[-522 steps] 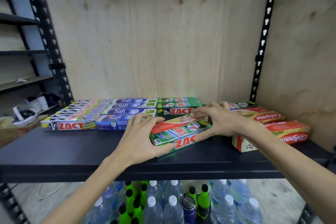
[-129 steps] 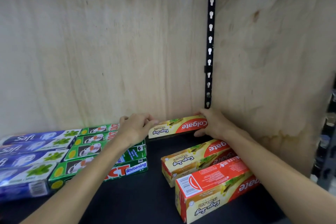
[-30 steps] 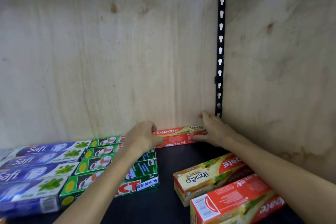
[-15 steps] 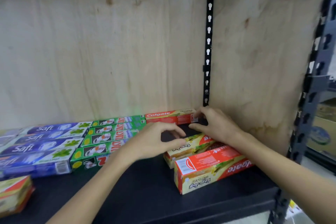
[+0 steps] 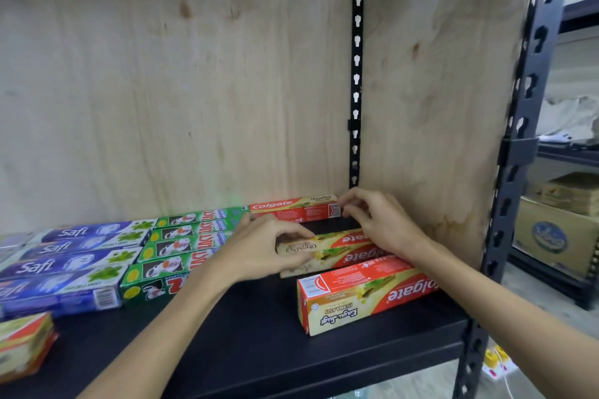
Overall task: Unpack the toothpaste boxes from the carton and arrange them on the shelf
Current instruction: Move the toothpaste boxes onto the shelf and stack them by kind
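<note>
Two hands grip one Colgate box [image 5: 327,251] on the shelf [image 5: 259,340]: left hand [image 5: 262,249], right hand [image 5: 379,223], fingers curled.

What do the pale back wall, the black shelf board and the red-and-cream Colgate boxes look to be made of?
Pale back wall: likely unfinished plywood, with visible grain and brown knots.
Black shelf board: probably painted metal or laminate, smooth and matte with a faint sheen; hard to tell which.
Red-and-cream Colgate boxes: thin printed cardboard, slightly glossy, with sharp folded edges.
</note>
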Demonstrator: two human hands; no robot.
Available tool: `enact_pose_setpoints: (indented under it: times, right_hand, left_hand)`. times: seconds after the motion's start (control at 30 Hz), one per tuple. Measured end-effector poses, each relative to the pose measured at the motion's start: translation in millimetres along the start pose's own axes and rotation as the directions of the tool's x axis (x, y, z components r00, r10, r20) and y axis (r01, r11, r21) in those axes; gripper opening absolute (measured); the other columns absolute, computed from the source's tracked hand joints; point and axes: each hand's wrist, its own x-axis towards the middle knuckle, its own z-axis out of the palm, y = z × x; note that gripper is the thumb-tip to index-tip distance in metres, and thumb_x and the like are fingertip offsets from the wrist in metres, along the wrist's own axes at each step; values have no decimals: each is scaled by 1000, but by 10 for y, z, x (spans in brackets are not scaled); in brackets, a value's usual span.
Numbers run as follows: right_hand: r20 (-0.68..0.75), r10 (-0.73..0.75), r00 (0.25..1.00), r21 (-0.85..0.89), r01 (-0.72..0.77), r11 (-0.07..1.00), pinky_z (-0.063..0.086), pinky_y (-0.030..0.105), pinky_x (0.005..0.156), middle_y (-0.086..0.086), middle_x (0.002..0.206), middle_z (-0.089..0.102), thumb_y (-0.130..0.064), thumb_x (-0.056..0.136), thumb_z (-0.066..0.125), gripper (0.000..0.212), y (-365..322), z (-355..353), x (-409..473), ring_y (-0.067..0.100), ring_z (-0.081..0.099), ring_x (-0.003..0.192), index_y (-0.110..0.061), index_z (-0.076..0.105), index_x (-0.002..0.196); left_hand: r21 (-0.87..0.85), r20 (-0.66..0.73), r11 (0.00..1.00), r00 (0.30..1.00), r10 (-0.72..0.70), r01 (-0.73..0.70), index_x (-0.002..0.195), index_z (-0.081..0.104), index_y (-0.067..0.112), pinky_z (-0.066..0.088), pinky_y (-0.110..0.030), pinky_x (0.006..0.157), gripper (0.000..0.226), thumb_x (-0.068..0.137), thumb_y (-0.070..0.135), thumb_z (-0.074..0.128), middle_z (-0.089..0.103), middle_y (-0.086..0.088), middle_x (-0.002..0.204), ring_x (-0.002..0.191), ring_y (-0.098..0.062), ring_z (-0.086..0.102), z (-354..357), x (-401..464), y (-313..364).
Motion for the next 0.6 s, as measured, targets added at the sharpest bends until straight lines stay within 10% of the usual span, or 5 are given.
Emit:
enact_pose_setpoints:
  times: [0.23,0.43,0.6]
  right_hand:
    - [46,150,988,-2,-150,989,51,33,101,-11,109,65,17,84,48,59,5,0,79,8,59,109,-24,62,124]
    - [152,277,949,-115,-261,958,48,39,107,-9,130,65,-20,91,63,37,70,29,82,10,59,120,-31,65,127]
    - [242,268,932,-136,-241,961,47,39,106,-10,135,60,-44,82,75,53,52,4,67,12,58,120,-38,59,132]
  left_hand:
    - [105,-34,987,993,-117,120,134,58,38,24,-43,116,41,96,54,57,62,15,135,127,-11,53,54,158,-167]
    - [172,-205,960,961,-186,222,113,68,30,36,-37,105,26,94,47,64,64,7,120,113,-16,59,86,222,-107]
    - [160,-120,955,965,-234,252,141,53,29,41,-40,106,63,87,59,66,60,5,135,124,-19,54,113,191,-152]
